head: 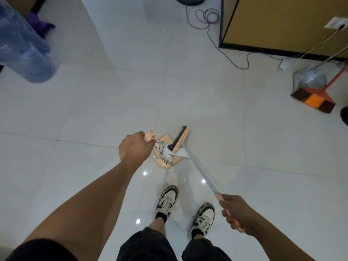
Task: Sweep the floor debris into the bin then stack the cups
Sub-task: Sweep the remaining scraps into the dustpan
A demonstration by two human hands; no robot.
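Observation:
My left hand is closed around the top of the peach dustpan handle. Below it on the white floor sits the peach dustpan, which holds paper scraps and wrappers. My right hand grips the peach end of a grey broom handle. The broom's peach head with dark bristles rests at the pan's open side, against a white paper piece. No cups or bin can be made out.
A blue water jug leans in at the upper left. At the right stand an orange broom and a metal dustpan, near a brown cabinet. Cables trail over the floor at the top. My shoes are just below the pan.

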